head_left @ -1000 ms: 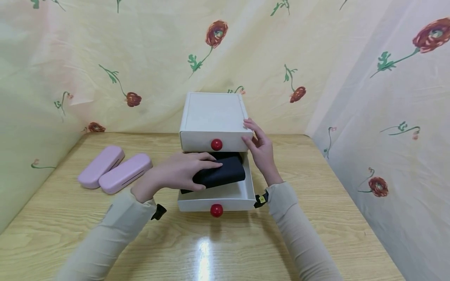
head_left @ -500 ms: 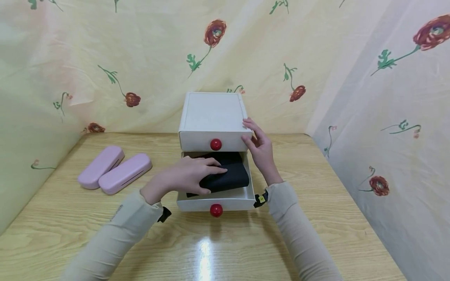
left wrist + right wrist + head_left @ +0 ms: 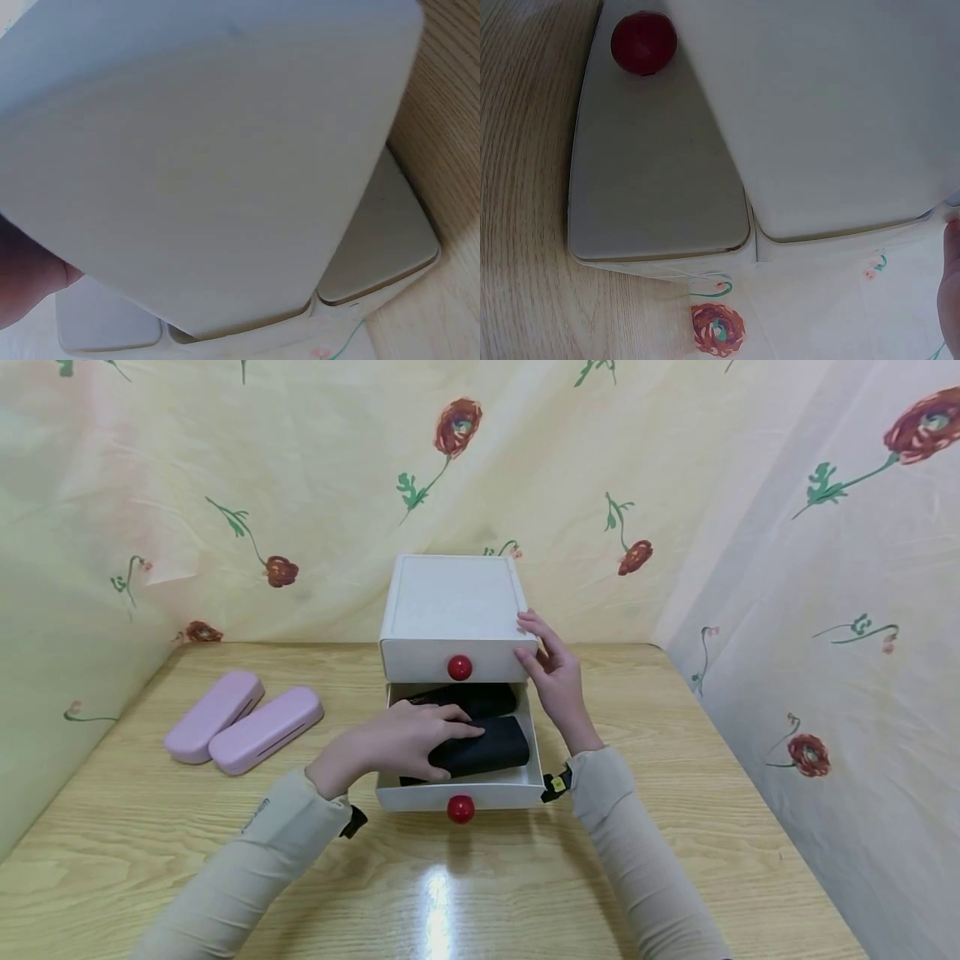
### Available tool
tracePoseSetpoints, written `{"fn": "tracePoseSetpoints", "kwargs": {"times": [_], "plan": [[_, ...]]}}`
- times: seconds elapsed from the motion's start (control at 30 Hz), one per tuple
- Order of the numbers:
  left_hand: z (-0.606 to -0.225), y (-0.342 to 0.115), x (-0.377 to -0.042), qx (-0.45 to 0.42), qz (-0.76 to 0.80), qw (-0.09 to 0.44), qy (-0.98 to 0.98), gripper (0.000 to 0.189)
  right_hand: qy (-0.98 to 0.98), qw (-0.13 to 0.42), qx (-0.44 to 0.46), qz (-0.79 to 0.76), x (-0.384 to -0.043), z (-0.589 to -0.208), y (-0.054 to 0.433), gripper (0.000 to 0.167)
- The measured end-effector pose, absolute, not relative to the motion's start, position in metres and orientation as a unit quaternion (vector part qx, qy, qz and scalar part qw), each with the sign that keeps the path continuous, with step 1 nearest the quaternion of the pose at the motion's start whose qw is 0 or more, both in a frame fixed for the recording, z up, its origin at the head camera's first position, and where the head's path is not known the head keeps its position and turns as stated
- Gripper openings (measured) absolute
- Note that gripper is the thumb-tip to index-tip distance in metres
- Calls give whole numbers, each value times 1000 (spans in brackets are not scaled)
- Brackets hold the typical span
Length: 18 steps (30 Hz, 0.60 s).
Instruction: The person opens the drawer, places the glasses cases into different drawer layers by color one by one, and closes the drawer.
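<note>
A white two-drawer cabinet [image 3: 459, 597] with red knobs stands at the table's middle, its lower drawer [image 3: 420, 797] pulled out. Two black glasses cases lie in that drawer: a rear case [image 3: 487, 700] partly under the upper section, and a front case [image 3: 491, 747]. My left hand [image 3: 401, 739] holds the front case, fingers over its top and thumb along its near side. My right hand [image 3: 555, 677] grips the cabinet's upper right corner, fingertips on the top edge and thumb at the front. In both wrist views white drawer surfaces hide most of the hands.
Two pink glasses cases lie side by side on the left of the wooden table [image 3: 675, 827]: an outer case [image 3: 215, 717] and an inner case [image 3: 267, 729]. Flower-printed cloth [image 3: 337, 485] hangs behind the table and along its sides.
My left hand has shifted right and slightly nearer with the front black case, lowering it into the drawer. The rear black case shows more now. My right hand stays on the cabinet corner.
</note>
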<state>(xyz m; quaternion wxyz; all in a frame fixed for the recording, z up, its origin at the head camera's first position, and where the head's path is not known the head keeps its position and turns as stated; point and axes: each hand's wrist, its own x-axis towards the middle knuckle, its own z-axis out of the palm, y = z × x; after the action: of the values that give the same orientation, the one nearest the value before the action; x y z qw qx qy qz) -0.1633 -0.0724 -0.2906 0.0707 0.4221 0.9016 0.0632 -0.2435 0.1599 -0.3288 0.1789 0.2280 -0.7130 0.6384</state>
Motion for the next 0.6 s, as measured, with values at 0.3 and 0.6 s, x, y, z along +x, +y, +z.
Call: {"fn": "tracePoseSetpoints", "kwargs": {"times": [0.3,0.6], "plan": [[-297,-70,-164,419,49,76,903,59,-711,176,228,641,-243,-328,159,38],[-301,-71,-166,415,59,80,904,59,-717,179,220,637,-242,-327,159,38]]}}
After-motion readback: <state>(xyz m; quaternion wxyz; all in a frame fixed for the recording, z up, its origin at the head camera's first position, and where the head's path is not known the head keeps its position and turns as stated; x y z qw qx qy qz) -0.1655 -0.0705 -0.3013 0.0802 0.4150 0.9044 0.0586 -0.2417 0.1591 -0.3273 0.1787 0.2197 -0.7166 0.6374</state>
